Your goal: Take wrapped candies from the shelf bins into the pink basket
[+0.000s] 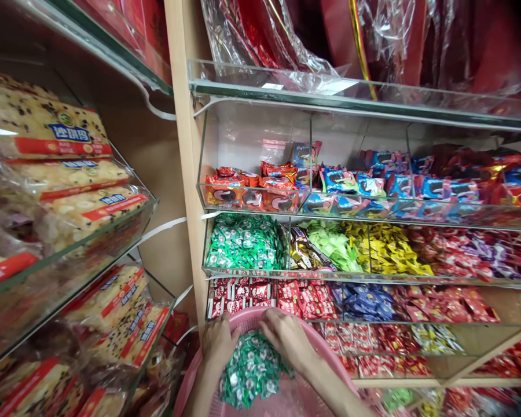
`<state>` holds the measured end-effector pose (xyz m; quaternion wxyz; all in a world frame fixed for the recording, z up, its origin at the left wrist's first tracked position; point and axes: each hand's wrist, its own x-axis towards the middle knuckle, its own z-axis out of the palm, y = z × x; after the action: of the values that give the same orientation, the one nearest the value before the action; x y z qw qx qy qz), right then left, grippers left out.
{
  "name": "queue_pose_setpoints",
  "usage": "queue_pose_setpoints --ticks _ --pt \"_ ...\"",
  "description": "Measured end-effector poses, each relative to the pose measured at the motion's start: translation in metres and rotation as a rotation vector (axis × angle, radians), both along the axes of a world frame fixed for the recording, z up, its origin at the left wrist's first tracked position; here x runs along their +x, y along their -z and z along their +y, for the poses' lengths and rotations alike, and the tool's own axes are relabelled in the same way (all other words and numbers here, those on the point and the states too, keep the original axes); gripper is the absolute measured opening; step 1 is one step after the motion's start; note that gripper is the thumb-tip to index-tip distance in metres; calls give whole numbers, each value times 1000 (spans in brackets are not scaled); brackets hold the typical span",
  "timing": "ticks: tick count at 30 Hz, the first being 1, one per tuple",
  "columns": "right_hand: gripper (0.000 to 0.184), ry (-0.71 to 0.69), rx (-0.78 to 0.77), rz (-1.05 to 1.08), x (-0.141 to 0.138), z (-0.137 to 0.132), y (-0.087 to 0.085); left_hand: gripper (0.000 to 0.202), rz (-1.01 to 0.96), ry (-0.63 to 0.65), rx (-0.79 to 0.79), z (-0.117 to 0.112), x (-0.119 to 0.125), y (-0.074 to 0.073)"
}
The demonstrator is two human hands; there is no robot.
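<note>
A pink plastic basket (330,353) is in front of me at the bottom of the view, with a heap of green-wrapped candies (254,370) inside it. My left hand (218,339) is at the basket's far left rim, its thumb towards the candies and its fingers bent around the rim. Just inside the far rim, my right hand (285,337) has its fingers curled down onto the edge of the green heap. Its fingertips are partly hidden. Straight ahead, a shelf bin holds a larger pile of the same green candies (245,243).
Glass-fronted shelves (312,272) hold yellow candies (382,246), blue candies (369,301) and red packets (241,295). Wrapped pastries (69,133) are stacked at the left, close to my arm. A wooden post (184,162) divides the shelving. Red bags (278,35) hang over the upper shelf.
</note>
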<state>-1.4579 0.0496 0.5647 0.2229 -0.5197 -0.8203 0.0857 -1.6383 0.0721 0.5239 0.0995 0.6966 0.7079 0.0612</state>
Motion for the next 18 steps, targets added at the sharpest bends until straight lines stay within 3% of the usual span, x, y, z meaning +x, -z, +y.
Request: queue_pose_setpoints --ticks 4,8,12,18 --pt "20 -43 181 92 -12 9 -65 49 -4 -13 -5 2 -2 4" --pt "18 160 218 -99 -20 35 -117 49 12 -14 5 2 -2 4" --pt "25 324 81 -337 -30 56 -141 47 -2 -11 14 1 -3 4" --pt "28 342 -49 -377 -39 66 -151 45 -28 -30 32 1 -2 6"
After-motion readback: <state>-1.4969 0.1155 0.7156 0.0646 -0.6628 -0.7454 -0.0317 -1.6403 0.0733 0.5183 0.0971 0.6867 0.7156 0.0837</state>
